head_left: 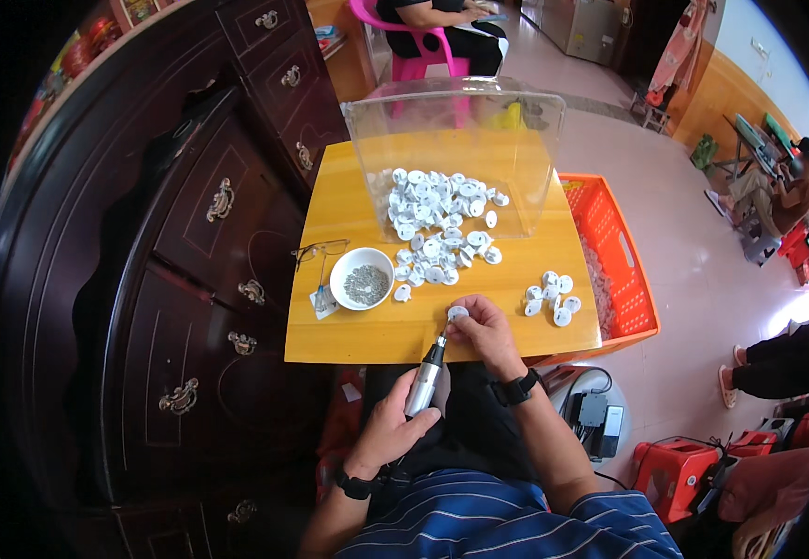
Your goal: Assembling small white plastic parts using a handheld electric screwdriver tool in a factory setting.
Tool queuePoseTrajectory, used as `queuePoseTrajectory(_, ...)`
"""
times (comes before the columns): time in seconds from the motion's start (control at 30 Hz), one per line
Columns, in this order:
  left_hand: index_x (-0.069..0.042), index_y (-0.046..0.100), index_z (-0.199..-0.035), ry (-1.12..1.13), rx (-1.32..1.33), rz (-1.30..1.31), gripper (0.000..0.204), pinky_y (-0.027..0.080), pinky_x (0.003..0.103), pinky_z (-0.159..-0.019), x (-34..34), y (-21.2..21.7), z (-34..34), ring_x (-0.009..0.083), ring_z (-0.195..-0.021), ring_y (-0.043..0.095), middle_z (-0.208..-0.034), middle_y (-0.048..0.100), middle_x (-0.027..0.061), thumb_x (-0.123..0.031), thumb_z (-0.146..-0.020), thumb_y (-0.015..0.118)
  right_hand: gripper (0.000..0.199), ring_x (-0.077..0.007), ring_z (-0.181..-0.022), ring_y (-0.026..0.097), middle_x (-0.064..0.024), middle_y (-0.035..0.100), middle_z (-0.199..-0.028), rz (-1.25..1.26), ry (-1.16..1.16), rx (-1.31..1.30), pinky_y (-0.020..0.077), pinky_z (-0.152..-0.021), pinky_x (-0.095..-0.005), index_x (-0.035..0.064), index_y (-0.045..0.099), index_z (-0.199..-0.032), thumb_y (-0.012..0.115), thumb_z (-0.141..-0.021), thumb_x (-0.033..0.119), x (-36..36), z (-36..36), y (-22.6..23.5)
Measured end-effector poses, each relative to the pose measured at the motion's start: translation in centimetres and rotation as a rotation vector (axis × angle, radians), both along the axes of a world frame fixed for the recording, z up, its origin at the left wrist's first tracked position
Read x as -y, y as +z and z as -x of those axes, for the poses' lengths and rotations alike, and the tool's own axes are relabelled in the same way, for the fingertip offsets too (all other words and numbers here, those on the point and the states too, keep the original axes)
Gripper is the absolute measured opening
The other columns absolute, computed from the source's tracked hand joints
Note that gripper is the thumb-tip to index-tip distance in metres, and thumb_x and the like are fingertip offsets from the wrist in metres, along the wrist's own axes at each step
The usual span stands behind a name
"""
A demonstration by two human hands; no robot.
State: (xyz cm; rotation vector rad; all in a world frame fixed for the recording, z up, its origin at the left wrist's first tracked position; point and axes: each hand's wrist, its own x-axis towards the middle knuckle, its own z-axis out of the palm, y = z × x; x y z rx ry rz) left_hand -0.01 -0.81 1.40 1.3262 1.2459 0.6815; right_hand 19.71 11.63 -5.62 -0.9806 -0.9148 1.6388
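White disc-topped part (459, 313) pinched in right grip (485, 330), silver cylindrical tool (427, 379) clasped in left grip (392, 421), pointing toward part, any lettering too small to read.

Silver-and-black cylindrical tool (430, 374) – slanted, tip at small round white piece (458, 313) – flat face showing.

Electric screwdriver (425, 384): silver, black nose. Disc-topped parts (433, 248): white. Bowl (335, 279): white. Tabletop (349, 331): yellow, wood-grained. Crate (636, 303): orange. Cabinet (181, 326): dark brown. Shirt (479, 512): blue, pale stripes.
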Motion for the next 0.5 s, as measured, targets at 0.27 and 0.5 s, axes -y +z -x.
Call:
queuePoseTrajectory(0.27,-0.004,0.038,-0.149,0.005,0.014,0.024,0.066,0.052,0.025,-0.065,-0.34,0.0,-0.06,0.0104,-0.073,0.059,-0.106,0.055,0.0065,-0.012,-0.091,0.069,0.008,-0.0074,-0.082,0.065,-0.0009,0.066,-0.094,-0.026,0.013,0.017,0.055,-0.075,-0.0217,0.0037,0.061,-0.108,0.061,-0.1,0.006,0.11,0.22,-0.01)
queuePoseTrajectory(0.5,-0.004,0.038,-0.15,-0.007,0.017,0.044,0.066,0.052,0.025,-0.065,-0.6,0.15,-0.13,0.0097,-0.072,0.058,-0.105,0.056,0.0063,-0.012,-0.092,0.068,0.01,-0.0097,-0.084,0.067,-0.0018,0.067,-0.098,-0.048,0.006,0.038,0.057,-0.075,-0.0237,0.0039,0.06,-0.11,0.061,-0.1,0.006,0.1,0.22,-0.62)
